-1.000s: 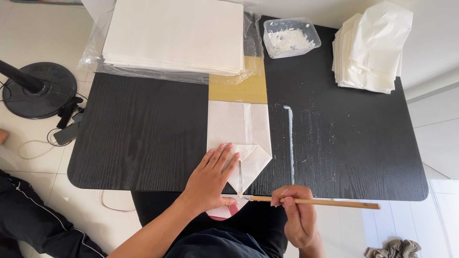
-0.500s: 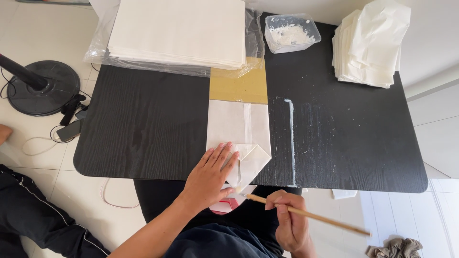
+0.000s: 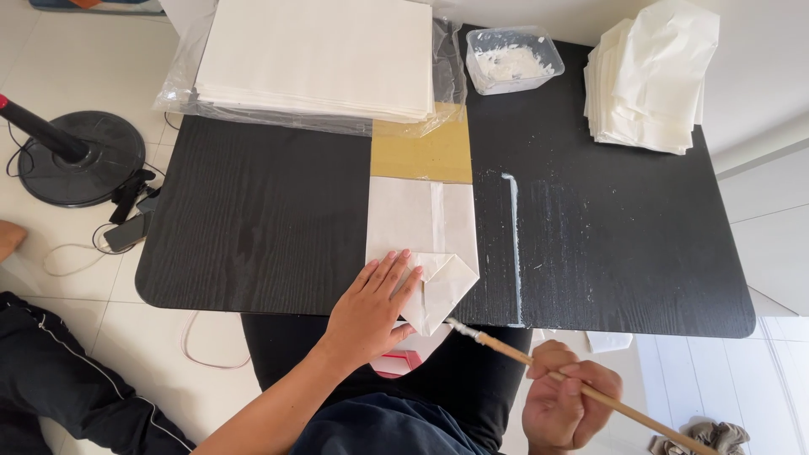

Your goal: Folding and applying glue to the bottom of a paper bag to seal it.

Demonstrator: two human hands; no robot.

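Seen from the head camera, a person works at a black table (image 3: pixel 253 219), the left hand (image 3: pixel 371 307) pressed flat with fingers spread on a white paper bag (image 3: pixel 421 227) lying at the table's near edge, its bottom flaps folded into a point. The right hand (image 3: pixel 569 404), just off that near edge, pinches a slim wooden glue brush (image 3: pixel 539 366) in curled fingers, its white-tipped bristles touching the folded point. At the table's far edge sit a wrapped stack of white sheets (image 3: pixel 320 59), a plastic tub of white paste (image 3: pixel 514 61) and a pile of finished bags (image 3: pixel 649 80). The bag looks light, thin and easily creased; holding it flat near the fold seems the surest grip.
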